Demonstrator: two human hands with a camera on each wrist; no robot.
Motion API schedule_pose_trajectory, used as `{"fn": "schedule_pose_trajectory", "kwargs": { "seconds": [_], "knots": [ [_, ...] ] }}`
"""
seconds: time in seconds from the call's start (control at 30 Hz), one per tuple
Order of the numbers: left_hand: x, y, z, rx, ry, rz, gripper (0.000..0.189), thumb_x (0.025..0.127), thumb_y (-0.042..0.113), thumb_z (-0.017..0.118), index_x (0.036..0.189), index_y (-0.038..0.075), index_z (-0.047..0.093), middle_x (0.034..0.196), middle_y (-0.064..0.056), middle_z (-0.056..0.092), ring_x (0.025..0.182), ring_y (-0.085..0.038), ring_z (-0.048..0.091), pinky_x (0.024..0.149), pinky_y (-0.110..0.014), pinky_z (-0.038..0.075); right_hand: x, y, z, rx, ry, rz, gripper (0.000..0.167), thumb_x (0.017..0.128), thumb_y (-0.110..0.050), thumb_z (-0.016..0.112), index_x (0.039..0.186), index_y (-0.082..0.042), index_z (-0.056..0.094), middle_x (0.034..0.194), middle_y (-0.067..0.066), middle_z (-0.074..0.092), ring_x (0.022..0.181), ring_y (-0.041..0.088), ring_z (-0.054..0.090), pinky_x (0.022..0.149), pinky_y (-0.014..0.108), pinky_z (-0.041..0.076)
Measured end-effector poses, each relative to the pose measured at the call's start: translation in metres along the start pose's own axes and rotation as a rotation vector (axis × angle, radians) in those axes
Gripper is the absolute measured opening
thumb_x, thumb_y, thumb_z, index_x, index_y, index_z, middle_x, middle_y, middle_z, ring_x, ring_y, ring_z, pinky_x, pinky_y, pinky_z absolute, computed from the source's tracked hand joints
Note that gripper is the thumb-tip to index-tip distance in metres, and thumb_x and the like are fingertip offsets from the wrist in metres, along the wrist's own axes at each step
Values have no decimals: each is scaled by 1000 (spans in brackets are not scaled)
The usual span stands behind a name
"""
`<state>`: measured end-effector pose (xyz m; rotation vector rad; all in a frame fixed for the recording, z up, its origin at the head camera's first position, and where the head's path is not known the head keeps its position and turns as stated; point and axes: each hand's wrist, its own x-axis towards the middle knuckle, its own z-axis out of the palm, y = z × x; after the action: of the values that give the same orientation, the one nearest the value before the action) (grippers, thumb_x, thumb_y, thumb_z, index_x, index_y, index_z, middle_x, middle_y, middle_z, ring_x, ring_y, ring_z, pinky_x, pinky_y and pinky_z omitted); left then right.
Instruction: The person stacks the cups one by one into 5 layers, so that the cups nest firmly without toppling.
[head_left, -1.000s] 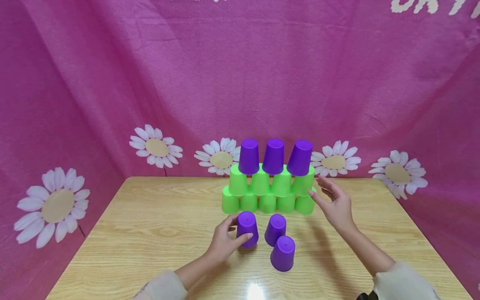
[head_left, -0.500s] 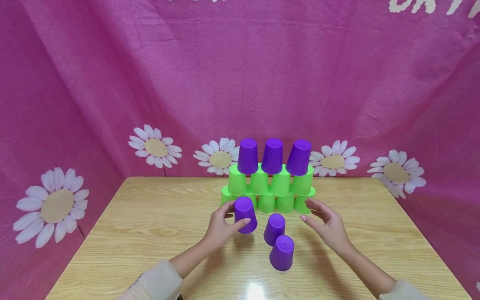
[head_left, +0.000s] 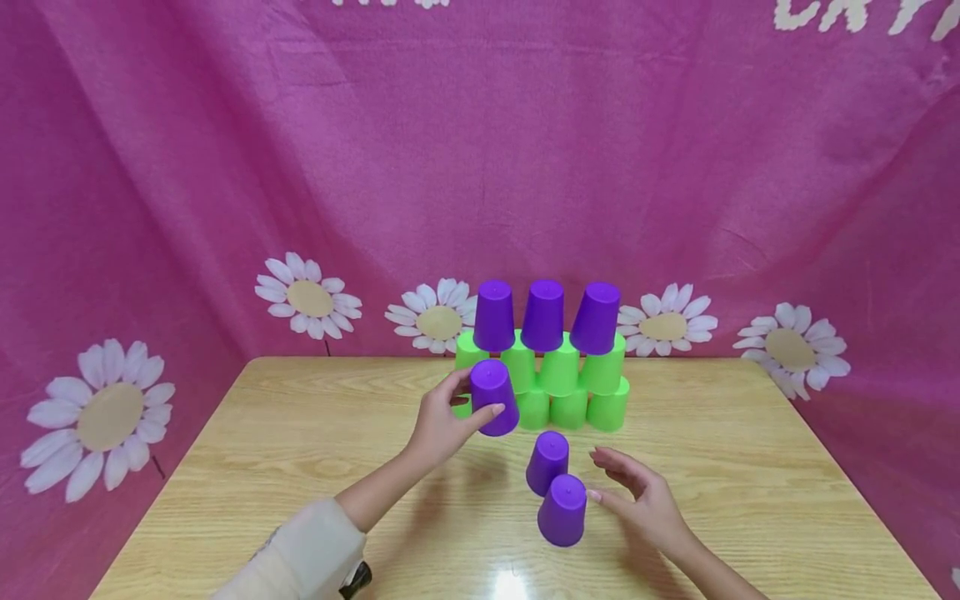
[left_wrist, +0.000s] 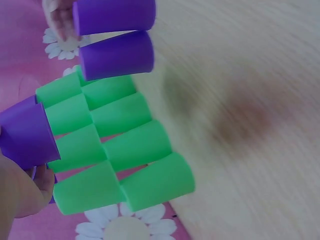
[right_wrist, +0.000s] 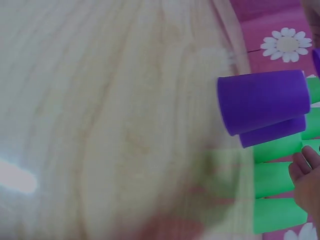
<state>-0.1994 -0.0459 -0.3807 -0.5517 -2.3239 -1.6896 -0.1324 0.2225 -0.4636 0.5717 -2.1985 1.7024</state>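
Observation:
My left hand (head_left: 442, 421) grips an upside-down purple cup (head_left: 493, 398) between thumb and fingers, lifted off the table in front of the stack's left end. In the left wrist view that cup (left_wrist: 30, 135) is at the left edge. My right hand (head_left: 641, 500) has its fingers apart, just right of two upside-down purple cups, the nearer cup (head_left: 562, 511) and the farther cup (head_left: 548, 462), which stand on the table. Behind them rises a stack of green cups (head_left: 561, 369) in two rows, topped by three purple cups (head_left: 543, 315). The held cup hides part of the stack's left side.
A wooden table (head_left: 315, 433) bears everything. Behind and at both sides hangs a pink cloth (head_left: 450, 150) with white daisies. The green stack stands near the table's far edge.
My left hand has picked the purple cup up off the table and moved it up and toward the stack. My right hand has drawn back from the stack's right end toward the two standing cups.

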Motion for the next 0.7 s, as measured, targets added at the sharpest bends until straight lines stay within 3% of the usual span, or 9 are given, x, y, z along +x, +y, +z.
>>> {"fn": "schedule_pose_trajectory", "kwargs": {
  "seconds": [0.3,0.53,0.7],
  "knots": [
    [14,22,6,-47,-7,-74,51,77,14,74,122,0,55,105,-19,66,97,-32,63,83,-45,53,-18,8,11,55,-29,132,51,74,7,69,119,19,48,113,-15,62,104,-6,56,90,6,42],
    [29,36,2,-55,23,-56,50,77,15,74,120,0,56,106,-21,66,98,-32,63,83,-45,53,-26,19,19,67,-79,119,56,70,7,72,118,21,47,113,-26,57,103,-10,54,91,8,44],
    [38,43,0,-48,27,-51,52,77,14,74,122,0,55,108,-20,66,100,-31,63,84,-43,54,-31,24,23,35,-104,108,54,70,4,74,117,18,50,113,-27,56,103,-10,54,91,7,43]
  ]
}}
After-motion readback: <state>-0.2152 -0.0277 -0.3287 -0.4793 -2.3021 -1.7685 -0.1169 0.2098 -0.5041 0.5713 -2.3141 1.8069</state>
